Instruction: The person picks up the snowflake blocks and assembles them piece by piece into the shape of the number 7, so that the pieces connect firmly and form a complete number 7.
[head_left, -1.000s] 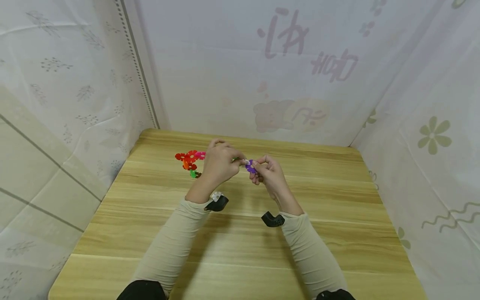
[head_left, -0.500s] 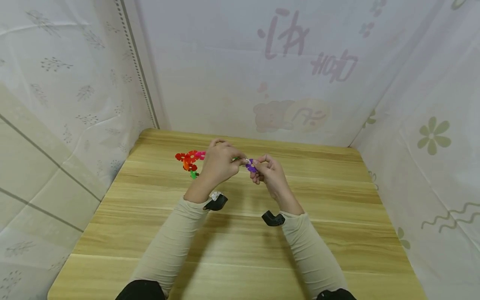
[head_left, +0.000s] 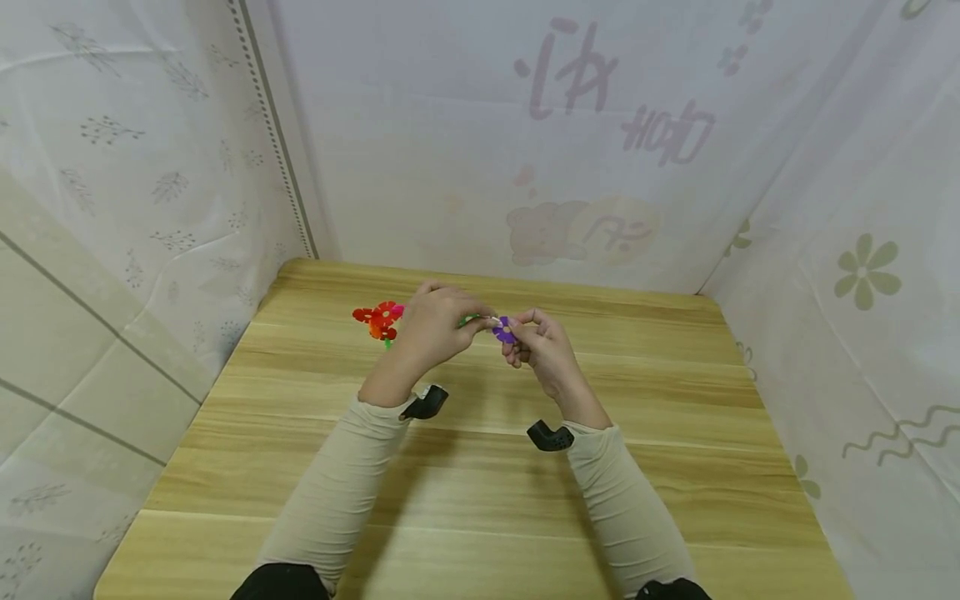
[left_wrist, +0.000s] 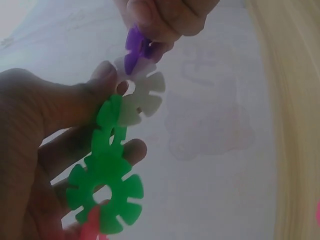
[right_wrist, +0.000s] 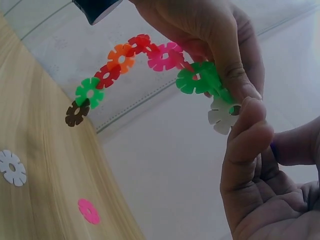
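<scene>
The purple disc (head_left: 503, 331), which we pinch in our right hand (head_left: 542, 350) above the table (head_left: 480, 500), stands edge-on just right of the white disc (left_wrist: 139, 97) ending the chain (right_wrist: 150, 62) that our left hand (head_left: 435, 329) grips, trailing left.

The snowflake chain (right_wrist: 150, 60) is smooth, shiny plastic (the white disc (left_wrist: 140, 97) lets light through). Under the chain, the table (head_left: 480, 500) is pale wood with a smooth finish. Behind the table hangs thin, matt cloth (head_left: 450, 125).
</scene>
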